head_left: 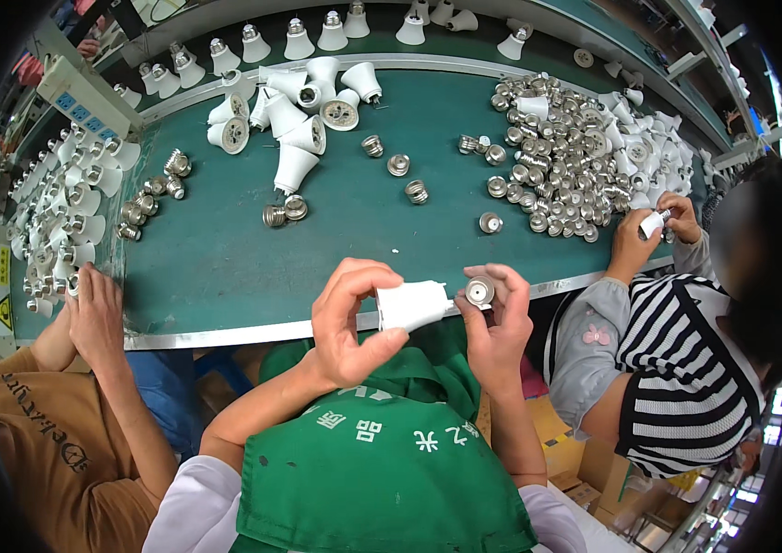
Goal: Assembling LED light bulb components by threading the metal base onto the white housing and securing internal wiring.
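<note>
My left hand [347, 324] is closed round the wide end of a white bulb housing [412, 305], which lies sideways with its narrow end toward the right. Between the fingers and thumb of my right hand [502, 334] is a silver screw cap [479, 291], its round face turned up. The cap is close beside the housing's narrow end; whether they touch, I cannot tell. Both hands are over the near edge of the green table [225, 286]. Farther in lie a few loose screw caps [417, 192] and a cluster of white housings [297, 138].
A big heap of screw caps [552, 157] covers the right, with white housings [645, 143] beyond it. Capped bulbs [77, 198] crowd the left; others [299, 41] line the back ledge. A co-worker's hands [642, 235] work at right, another's hand [96, 313] at left.
</note>
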### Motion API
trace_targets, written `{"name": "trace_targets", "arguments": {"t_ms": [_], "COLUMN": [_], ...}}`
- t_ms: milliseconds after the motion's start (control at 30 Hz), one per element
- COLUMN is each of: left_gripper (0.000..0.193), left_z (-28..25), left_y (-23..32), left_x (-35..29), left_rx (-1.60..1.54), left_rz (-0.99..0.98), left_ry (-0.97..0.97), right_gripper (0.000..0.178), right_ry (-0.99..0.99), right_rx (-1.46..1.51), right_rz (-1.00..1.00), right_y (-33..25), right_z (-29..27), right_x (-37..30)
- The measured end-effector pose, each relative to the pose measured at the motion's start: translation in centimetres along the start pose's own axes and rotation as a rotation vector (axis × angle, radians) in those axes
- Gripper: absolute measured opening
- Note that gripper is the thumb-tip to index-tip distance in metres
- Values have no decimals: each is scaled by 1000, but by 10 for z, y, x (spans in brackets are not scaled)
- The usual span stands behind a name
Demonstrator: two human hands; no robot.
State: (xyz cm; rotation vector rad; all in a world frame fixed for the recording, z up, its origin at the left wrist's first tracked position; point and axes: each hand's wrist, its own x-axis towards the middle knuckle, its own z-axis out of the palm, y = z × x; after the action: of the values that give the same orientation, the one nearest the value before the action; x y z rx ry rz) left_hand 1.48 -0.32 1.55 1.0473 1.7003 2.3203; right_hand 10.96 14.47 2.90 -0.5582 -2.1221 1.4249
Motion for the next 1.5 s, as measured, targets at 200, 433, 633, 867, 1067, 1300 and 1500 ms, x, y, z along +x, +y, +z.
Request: {"name": "trace_targets", "arguments": {"t_ms": [200,433,633,867,1067,1300,1500], "left_gripper": [41,42,44,43,44,43,36], "left_z": [7,12,11,10,13,18,12], "left_y": [9,6,9,8,6,8,-5], "left_x": [13,12,12,8,8,6,6], "left_rx": [159,279,383,353,318,387,233], "left_rz": [184,214,330,320,370,402,54], "left_ry": [-120,-162,-148,-160,-177,-187,-188], "right_gripper": [28,27,28,33,32,33,41], "right_ry": [16,58,42,-9,76,101,-28], "right_rx": [48,80,36,41,29,65,-398], "right_rz": [-88,-114,-165,-199,-231,-216,-519], "right_y": [1,0,5,11,16,12,-3], "right_z": [-2,-3,-2,1,1,1,-13], "right_x": [-1,-7,-8,-10,-11,-14,-1]}}
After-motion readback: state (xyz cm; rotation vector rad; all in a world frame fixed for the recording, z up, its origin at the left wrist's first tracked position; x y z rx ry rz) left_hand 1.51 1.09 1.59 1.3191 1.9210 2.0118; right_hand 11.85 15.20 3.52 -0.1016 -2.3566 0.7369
